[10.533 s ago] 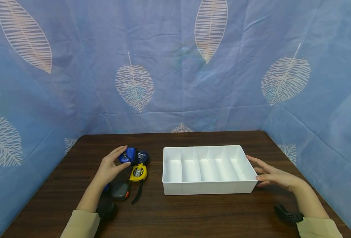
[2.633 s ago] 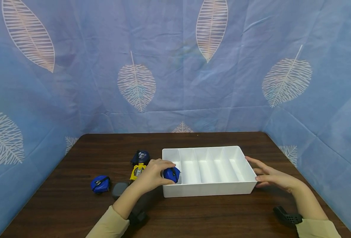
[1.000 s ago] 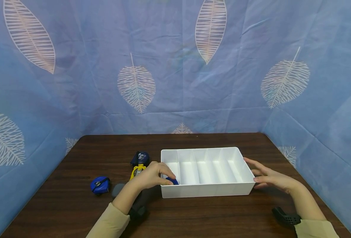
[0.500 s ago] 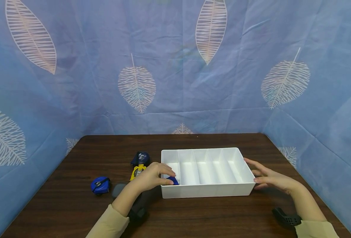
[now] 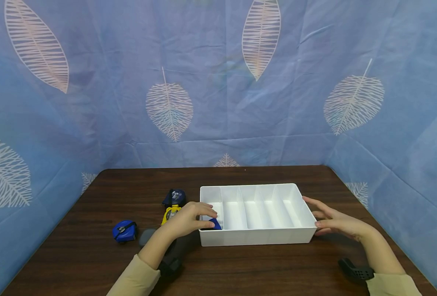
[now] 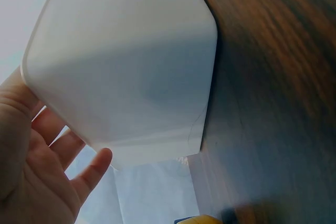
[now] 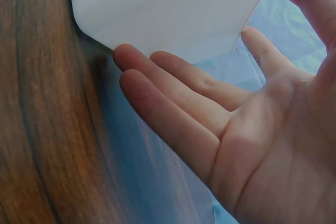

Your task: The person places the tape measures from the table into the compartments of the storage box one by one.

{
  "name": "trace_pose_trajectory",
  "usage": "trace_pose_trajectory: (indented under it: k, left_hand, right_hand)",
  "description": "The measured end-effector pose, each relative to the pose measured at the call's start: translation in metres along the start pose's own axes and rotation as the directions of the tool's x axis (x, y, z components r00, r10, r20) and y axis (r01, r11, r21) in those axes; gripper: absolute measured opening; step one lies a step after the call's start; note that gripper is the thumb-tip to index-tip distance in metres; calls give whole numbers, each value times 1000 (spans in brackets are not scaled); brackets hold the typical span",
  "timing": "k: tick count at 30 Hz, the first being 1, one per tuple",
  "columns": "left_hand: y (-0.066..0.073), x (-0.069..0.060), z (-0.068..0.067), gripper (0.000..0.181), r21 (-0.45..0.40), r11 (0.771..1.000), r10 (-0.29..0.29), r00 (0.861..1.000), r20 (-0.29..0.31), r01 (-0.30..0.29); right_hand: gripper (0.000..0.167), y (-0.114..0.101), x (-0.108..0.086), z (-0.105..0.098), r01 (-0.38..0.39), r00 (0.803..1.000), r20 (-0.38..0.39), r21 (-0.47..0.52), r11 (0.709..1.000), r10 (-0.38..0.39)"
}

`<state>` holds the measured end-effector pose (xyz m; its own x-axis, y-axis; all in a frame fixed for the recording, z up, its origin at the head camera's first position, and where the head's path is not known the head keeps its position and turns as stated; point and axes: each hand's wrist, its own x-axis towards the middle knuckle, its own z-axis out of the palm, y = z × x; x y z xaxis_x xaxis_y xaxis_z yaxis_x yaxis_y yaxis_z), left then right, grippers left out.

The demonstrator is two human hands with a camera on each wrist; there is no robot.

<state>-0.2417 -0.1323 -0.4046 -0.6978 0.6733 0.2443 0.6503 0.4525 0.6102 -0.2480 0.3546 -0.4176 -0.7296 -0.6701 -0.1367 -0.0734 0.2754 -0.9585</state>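
Note:
In the head view my left hand [image 5: 188,222] reaches over the left wall of a white divided box [image 5: 257,237]. Its thumb and fingers hold a blue tape measure [image 5: 216,224] low in the leftmost compartment, and most of the tape measure is hidden behind the hand and the wall. The left wrist view shows that hand [image 6: 47,166] at the box's rim; the tape measure is out of sight there. My right hand [image 5: 338,222] touches the box's right end. Up close in the right wrist view, the fingers of this hand [image 7: 247,124] are nearly straight against the wall.
Left of the box lie a dark blue tape measure [image 5: 175,197] marked 5m, a yellow one [image 5: 171,212], and a grey one [image 5: 146,237] partly covered by my forearm. Another blue tape measure [image 5: 124,231] sits farther left. Everything stands on a dark wooden table [image 5: 255,271].
My left hand has carried the blue tape measure from the group at left into the leftmost compartment and lowered it. It barely moves in the last second. The right hand stays at the box.

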Motion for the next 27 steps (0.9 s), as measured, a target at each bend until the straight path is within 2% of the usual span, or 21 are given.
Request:
trace_pose_trajectory:
  k: [5,10,18,27]
  left_hand:
    - [1,-1,0,32,46,999,-7,1000,-10,8]
    - [6,-4,-4,32,48,999,-12,997,-73,15]
    - [12,-9,-14,35,93,995,49,979,-198,-32]
    - [11,-19,-22,43,100,994,56,967,-250,-32]
  right_hand:
    - [74,1,0,-1,-1,1000,7,7,1000,1]
    - [74,2,0,-1,2,1000,6,12,1000,-2]
    - [74,2,0,-1,-9,1000,-3,4,1000,9]
    - [74,2,1,-1,-15,1000,-9,-1,1000,15]
